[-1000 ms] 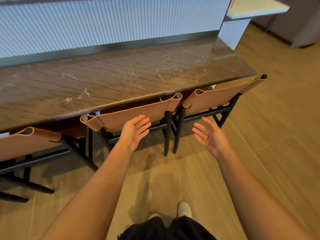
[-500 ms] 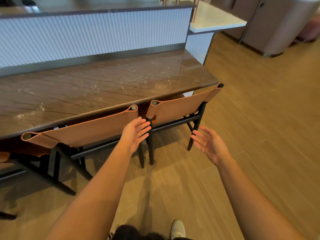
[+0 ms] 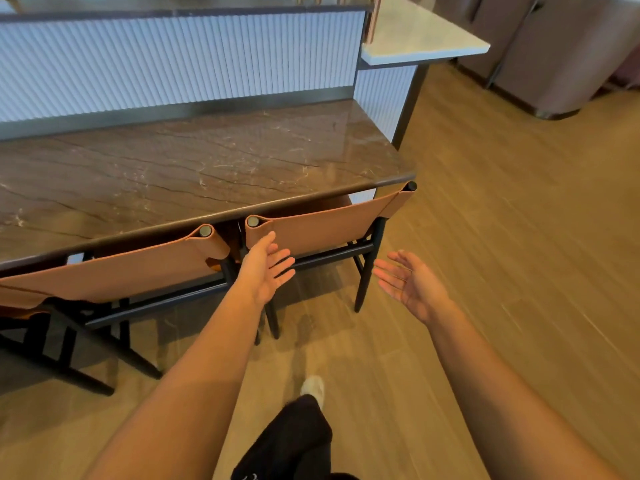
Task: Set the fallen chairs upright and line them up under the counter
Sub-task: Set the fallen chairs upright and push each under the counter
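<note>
Desk: the dark brown veined stone desk (image 3: 207, 161) runs across the view, with a white ribbed panel (image 3: 173, 60) rising behind it.
End chair: the tan leather-backed chair with a black frame (image 3: 325, 230) stands upright at the desk's right end. Its backrest is close against the desk edge and its seat is hidden underneath.
Neighbour chair: a second tan leather-backed black-framed chair (image 3: 114, 268) stands upright just to its left, tucked in the same way. Their back posts are nearly touching.
Why so placed: with the backs parallel to the desk edge, the two chairs read as one row. This pair looks done, though the far left is cut off.
Left hand (image 3: 265, 271): its grip is wide, fingers straight and spread, and it holds nothing. It is in front of the end chair's backrest near the left post. I cannot tell whether the thumb touches the leather.
Right hand (image 3: 412, 285): its grip is wide too, palm turned inward, empty, and it is near the end chair's right rear leg but apart from it.
Why so held: the palms face each other on either side of the end chair, which suggests bracketing it to square it up or check its line.
Floor: the pale wood plank floor (image 3: 502, 237) carries the chair legs, and a white shoe (image 3: 313, 389) is planted below.
</note>
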{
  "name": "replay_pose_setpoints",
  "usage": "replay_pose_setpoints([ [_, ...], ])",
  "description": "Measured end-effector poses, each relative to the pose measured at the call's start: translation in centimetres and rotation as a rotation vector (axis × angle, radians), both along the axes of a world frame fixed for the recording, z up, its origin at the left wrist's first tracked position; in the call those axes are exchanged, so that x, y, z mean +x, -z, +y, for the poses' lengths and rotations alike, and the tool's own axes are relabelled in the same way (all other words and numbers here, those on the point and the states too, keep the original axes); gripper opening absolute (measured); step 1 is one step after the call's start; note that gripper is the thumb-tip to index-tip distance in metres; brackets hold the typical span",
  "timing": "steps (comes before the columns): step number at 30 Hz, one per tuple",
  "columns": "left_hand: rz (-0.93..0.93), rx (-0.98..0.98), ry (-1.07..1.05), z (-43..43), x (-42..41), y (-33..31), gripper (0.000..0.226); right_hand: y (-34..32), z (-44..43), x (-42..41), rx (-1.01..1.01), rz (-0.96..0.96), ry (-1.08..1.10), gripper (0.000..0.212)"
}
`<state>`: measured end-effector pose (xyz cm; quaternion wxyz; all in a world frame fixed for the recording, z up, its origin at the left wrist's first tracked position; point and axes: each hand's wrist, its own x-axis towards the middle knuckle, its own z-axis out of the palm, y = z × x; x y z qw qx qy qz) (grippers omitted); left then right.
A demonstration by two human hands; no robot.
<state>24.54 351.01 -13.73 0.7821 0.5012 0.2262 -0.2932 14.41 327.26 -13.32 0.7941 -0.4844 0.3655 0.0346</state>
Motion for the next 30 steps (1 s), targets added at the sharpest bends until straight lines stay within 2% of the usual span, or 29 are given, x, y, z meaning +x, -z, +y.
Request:
replay_pose_setpoints([
  [5,0.084,-0.022,-0.122,-3.0,5.1,1.5,0.069,1.3,-2.7,6.4,-0.003,0.021,-0.023,0.026],
  [11,0.152,0.078,-0.194,-6.7,11.4,2.8,0.061,1.6,-4.8,14.3,0.026,0.067,-0.026,0.043],
  [15,0.253,0.049,-0.282,-8.2,12.8,3.4,0.048,2.2,-5.9,17.5,0.048,0.133,-0.013,0.049],
  [22,0.335,-0.027,-0.346,-8.8,13.8,4.9,0.042,4.7,-8.8,22.3,0.053,0.318,0.019,0.024],
  [25,0.364,-0.076,-0.456,-9.0,14.0,5.7,0.037,5.8,-9.9,23.8,0.030,0.408,-0.013,0.021],
  [28,0.375,-0.068,-0.436,-8.9,14.0,6.6,0.034,6.5,-11.3,25.0,0.077,0.439,0.006,0.016],
  [30,0.384,-0.069,-0.434,-9.0,14.5,6.8,0.039,6.8,-12.4,25.6,0.126,0.424,0.046,0.020],
])
